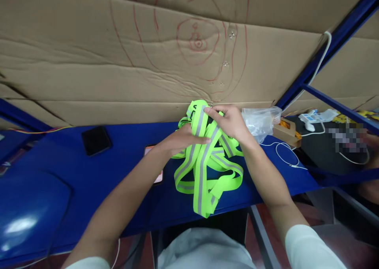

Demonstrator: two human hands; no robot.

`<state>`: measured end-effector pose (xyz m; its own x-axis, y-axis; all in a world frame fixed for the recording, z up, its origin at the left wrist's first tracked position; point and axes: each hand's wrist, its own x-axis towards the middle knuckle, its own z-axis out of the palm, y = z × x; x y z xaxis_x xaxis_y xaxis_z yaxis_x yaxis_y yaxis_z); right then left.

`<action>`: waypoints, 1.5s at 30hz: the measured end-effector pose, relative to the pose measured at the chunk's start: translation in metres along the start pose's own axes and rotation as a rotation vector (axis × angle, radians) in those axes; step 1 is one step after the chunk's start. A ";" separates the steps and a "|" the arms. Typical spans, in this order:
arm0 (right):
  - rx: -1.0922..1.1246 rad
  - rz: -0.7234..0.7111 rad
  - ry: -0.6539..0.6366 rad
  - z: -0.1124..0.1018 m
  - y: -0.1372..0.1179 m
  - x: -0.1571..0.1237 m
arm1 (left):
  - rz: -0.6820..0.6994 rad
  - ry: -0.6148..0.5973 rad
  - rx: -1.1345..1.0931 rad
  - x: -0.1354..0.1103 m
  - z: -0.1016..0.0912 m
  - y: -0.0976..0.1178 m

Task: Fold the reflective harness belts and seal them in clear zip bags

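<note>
A tangle of neon yellow-green reflective straps [199, 174] with grey stripes lies at the table's front middle, its loops drooping over the near edge. My left hand [186, 136] grips the straps from the left, its thumb laid across two bands. At the upper right of the bundle, my right hand [227, 121] pinches a strap between thumb and fingers. Some dark plastic pieces show among the upper folds, partly hidden by the hands. Behind my left forearm lies a phone [159, 177] with a lit screen, mostly covered.
On the blue table [127, 194] a black wallet-like object [96, 140] lies to the left. Right of my hand are a clear plastic bag [260, 123], a small cardboard box [286, 132] and a white cable [287, 154]. A cardboard wall [89, 63] with red drawings rises behind.
</note>
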<state>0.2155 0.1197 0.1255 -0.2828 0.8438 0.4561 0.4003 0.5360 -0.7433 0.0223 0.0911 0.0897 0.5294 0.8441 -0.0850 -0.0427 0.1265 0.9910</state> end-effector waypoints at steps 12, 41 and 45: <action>-0.366 -0.211 -0.331 -0.010 -0.020 -0.020 | 0.121 0.081 0.062 -0.002 -0.002 0.001; 0.182 0.020 0.058 0.002 -0.025 -0.013 | -0.018 -0.287 0.026 -0.012 -0.012 0.011; 0.236 0.085 -0.040 0.005 -0.018 -0.012 | 0.038 -0.316 0.045 -0.013 -0.011 0.010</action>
<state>0.2068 0.0998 0.1313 -0.2927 0.8813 0.3711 0.2109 0.4380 -0.8739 0.0058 0.0873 0.1000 0.7655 0.6432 -0.0182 -0.0337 0.0684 0.9971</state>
